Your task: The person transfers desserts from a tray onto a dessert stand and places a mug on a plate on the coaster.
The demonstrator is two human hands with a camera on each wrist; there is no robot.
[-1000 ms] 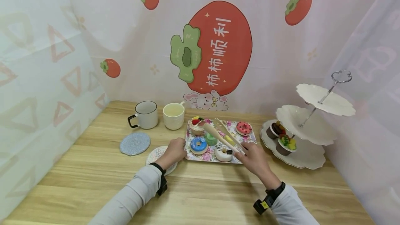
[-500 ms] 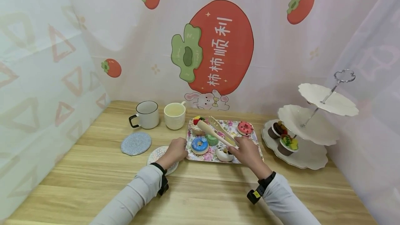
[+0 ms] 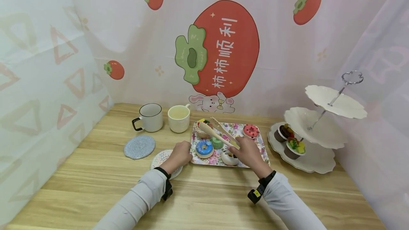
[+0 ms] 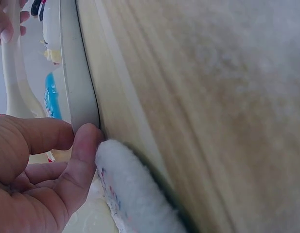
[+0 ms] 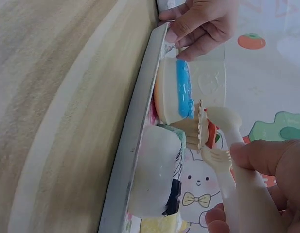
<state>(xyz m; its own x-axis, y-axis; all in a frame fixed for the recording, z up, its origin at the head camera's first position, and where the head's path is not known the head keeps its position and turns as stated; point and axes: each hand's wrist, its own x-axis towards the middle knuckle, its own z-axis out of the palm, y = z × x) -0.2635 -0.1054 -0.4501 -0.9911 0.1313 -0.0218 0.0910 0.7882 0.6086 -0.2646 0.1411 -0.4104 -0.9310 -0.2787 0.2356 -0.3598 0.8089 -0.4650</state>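
My left hand [image 3: 181, 153] pinches the near left corner of a floral tray [image 3: 262, 153] between thumb and fingers. In my right hand [image 3: 250, 153] I grip cream-coloured tongs [image 3: 208, 130], their arms spread apart and pointing left over the tray. The tips stand near a cream-topped cupcake [image 5: 192, 132] with a strawberry; whether they touch it I cannot tell. Also on the tray are a blue-iced donut [image 3: 199, 149], a green cake [image 3: 218, 143], a white donut [image 3: 228, 159] and a red-iced donut [image 3: 250, 131]. Something yellow [image 5: 157, 225] is partly hidden by the right hand.
A three-tier cake stand [image 3: 319, 159] on the right bears two cups of dessert [image 3: 292, 149] on its bottom plate. Behind left are a white mug [image 3: 151, 118] and a cream cup [image 3: 179, 119]. A blue coaster [image 3: 139, 147] and a patterned coaster [image 3: 157, 159] lie nearer.
My right hand has moved left with the tongs, whose tips went from above the tray's middle to beside the strawberry cupcake. The left hand stays on the tray's corner.
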